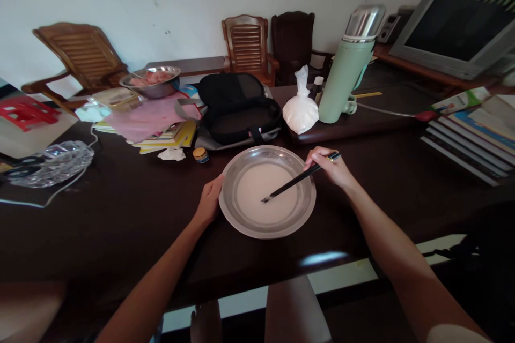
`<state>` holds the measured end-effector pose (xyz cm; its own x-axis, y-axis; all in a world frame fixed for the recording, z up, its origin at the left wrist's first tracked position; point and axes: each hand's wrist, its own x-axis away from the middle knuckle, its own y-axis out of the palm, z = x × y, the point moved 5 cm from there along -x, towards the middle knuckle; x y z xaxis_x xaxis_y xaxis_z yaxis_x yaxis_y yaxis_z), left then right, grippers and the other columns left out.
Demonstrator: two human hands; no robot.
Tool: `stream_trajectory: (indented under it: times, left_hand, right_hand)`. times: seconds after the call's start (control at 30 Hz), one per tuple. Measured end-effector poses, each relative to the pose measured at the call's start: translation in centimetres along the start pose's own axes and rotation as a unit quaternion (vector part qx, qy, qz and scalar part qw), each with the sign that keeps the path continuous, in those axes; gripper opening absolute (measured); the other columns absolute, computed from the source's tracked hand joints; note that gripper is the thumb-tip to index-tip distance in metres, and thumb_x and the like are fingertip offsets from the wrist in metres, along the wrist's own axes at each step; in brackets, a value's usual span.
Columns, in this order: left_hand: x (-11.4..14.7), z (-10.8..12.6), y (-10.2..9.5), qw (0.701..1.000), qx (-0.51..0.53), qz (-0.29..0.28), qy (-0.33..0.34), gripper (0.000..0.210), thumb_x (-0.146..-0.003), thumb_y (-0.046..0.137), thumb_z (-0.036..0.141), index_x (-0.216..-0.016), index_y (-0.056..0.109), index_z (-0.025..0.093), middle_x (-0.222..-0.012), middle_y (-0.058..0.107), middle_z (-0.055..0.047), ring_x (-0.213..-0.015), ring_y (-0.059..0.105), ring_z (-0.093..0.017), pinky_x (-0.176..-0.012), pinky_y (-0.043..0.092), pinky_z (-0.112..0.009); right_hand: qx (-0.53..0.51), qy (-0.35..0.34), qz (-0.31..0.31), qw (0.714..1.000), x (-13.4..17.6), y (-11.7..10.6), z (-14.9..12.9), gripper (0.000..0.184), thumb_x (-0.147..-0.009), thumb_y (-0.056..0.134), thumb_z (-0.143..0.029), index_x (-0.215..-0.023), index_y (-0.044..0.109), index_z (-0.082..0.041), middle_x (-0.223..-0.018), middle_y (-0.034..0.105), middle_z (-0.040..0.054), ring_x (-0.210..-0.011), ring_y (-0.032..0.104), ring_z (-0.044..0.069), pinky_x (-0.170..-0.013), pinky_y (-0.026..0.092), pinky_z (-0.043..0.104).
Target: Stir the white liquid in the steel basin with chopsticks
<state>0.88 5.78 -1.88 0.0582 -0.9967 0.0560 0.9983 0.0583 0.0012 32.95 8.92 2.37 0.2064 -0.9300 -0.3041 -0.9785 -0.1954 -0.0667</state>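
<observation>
A wide metal bowl [307, 209] sits on the dark table, with a milky white liquid [257, 185] in its bottom. At the bowl's left side, my left hand [210, 198] grips the rim; its fingertips are partly hidden beneath the edge. My right hand [330, 167] is closed round a pair of black chopsticks [295, 179] above the right rim. Their tips slant down to the left and touch the liquid, with some white stuff clinging to them. Just beyond the bowl stands a knotted plastic bag of white powder [301, 112].
Behind the bowl lie a black bag [239, 110] and a small jar [200, 155]. A tall green thermos [341, 75] stands back right, near stacked books [470, 144]. Back left, a bowl of raw meat [155, 84] rests beyond a pink cloth. A glass dish [60, 163] holds scissors.
</observation>
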Motion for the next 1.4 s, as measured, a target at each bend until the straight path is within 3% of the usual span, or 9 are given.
stream_trajectory:
  times: [0.13, 0.23, 0.4, 0.53, 0.7, 0.9, 1.07, 1.23, 1.4]
  left_hand:
    - [0.0, -0.1, -0.1, 1.0, -0.004, 0.004, -0.001, 0.048, -0.074, 0.065, 0.06, -0.056, 0.052, 0.017, -0.053, 0.045, 0.004, -0.053, 0.035, -0.011, -0.048, 0.03, -0.023]
    - [0.0, 0.0, -0.1, 1.0, -0.006, 0.008, -0.004, 0.047, -0.074, 0.065, 0.06, -0.057, 0.053, 0.017, -0.054, 0.046, 0.004, -0.053, 0.037, -0.011, -0.048, 0.031, -0.023]
    - [0.0, 0.1, 0.0, 1.0, -0.001, 0.005, -0.008, 0.047, -0.073, 0.065, 0.059, -0.057, 0.054, 0.016, -0.053, 0.046, 0.004, -0.052, 0.037, -0.011, -0.048, 0.031, -0.023]
    - [0.0, 0.0, 0.0, 1.0, 0.006, 0.001, 0.001, 0.047, -0.074, 0.066, 0.059, -0.056, 0.052, 0.017, -0.052, 0.044, 0.005, -0.051, 0.034, -0.01, -0.047, 0.03, -0.023]
    - [-0.2, -0.4, -0.3, 1.0, 0.005, 0.0, 0.004, 0.046, -0.077, 0.064, 0.058, -0.058, 0.054, 0.017, -0.053, 0.045, 0.004, -0.052, 0.035, -0.011, -0.046, 0.03, -0.023]
    - [-0.1, -0.4, -0.2, 1.0, 0.006, 0.005, -0.004, 0.048, -0.074, 0.066, 0.061, -0.058, 0.055, 0.017, -0.053, 0.047, 0.004, -0.052, 0.037, -0.011, -0.046, 0.031, -0.022]
    - [0.0, -0.3, -0.1, 1.0, 0.008, 0.012, -0.015, 0.048, -0.072, 0.066, 0.06, -0.056, 0.056, 0.016, -0.052, 0.048, 0.003, -0.051, 0.038, -0.011, -0.045, 0.03, -0.022]
    - [-0.1, -0.4, -0.3, 1.0, 0.003, 0.017, -0.009, 0.048, -0.073, 0.066, 0.059, -0.055, 0.054, 0.017, -0.053, 0.047, 0.003, -0.051, 0.04, -0.011, -0.046, 0.032, -0.023]
    - [0.0, -0.3, -0.1, 1.0, 0.006, 0.002, -0.008, 0.046, -0.076, 0.064, 0.058, -0.058, 0.056, 0.017, -0.053, 0.048, 0.003, -0.052, 0.04, -0.012, -0.047, 0.033, -0.023]
  right_hand:
    - [0.045, -0.026, 0.011, 0.999, 0.0, -0.1, -0.4, 0.035, -0.086, 0.065, -0.051, -0.073, 0.073, -0.02, -0.071, 0.072, 0.003, -0.069, 0.069, 0.018, -0.07, 0.053, 0.03]
    - [0.014, -0.013, 0.036, 0.999, 0.0, -0.5, -0.3, 0.032, -0.086, 0.065, -0.049, -0.073, 0.071, -0.021, -0.064, 0.07, 0.001, -0.062, 0.068, 0.017, -0.065, 0.053, 0.03]
    - [0.049, -0.026, -0.001, 0.998, 0.0, 0.1, -0.5, 0.035, -0.086, 0.064, -0.051, -0.072, 0.073, -0.02, -0.071, 0.072, 0.0033, -0.069, 0.069, 0.018, -0.069, 0.053, 0.03]
    - [0.015, -0.021, 0.039, 0.999, 0.0, -0.5, -0.3, 0.032, -0.086, 0.065, -0.05, -0.074, 0.072, -0.021, -0.065, 0.07, 0.001, -0.062, 0.068, 0.017, -0.065, 0.052, 0.029]
    - [0.032, -0.01, -0.02, 0.999, 0.0, 0.3, -0.3, 0.035, -0.086, 0.064, -0.052, -0.074, 0.073, -0.02, -0.07, 0.072, 0.0028, -0.068, 0.069, 0.018, -0.067, 0.053, 0.029]
    - [0.007, -0.015, 0.027, 1.0, 0.1, -0.2, -0.4, 0.031, -0.087, 0.064, -0.048, -0.074, 0.072, -0.021, -0.066, 0.07, -0.0001, -0.063, 0.068, 0.015, -0.066, 0.052, 0.027]
    - [0.062, -0.027, -0.027, 0.997, 0.0, 0.5, -0.7, 0.035, -0.085, 0.064, -0.051, -0.074, 0.074, -0.02, -0.074, 0.073, 0.0038, -0.073, 0.069, 0.018, -0.071, 0.053, 0.03]
    - [0.035, -0.014, 0.04, 0.998, 0.0, -0.6, -0.3, 0.037, -0.084, 0.064, -0.055, -0.074, 0.071, -0.02, -0.065, 0.071, 0.0024, -0.063, 0.068, 0.019, -0.067, 0.053, 0.032]
    - [0.053, -0.013, -0.018, 0.998, 0.0, 0.4, -0.5, 0.038, -0.082, 0.066, -0.056, -0.073, 0.073, -0.02, -0.071, 0.073, 0.0043, -0.071, 0.07, 0.02, -0.07, 0.054, 0.032]
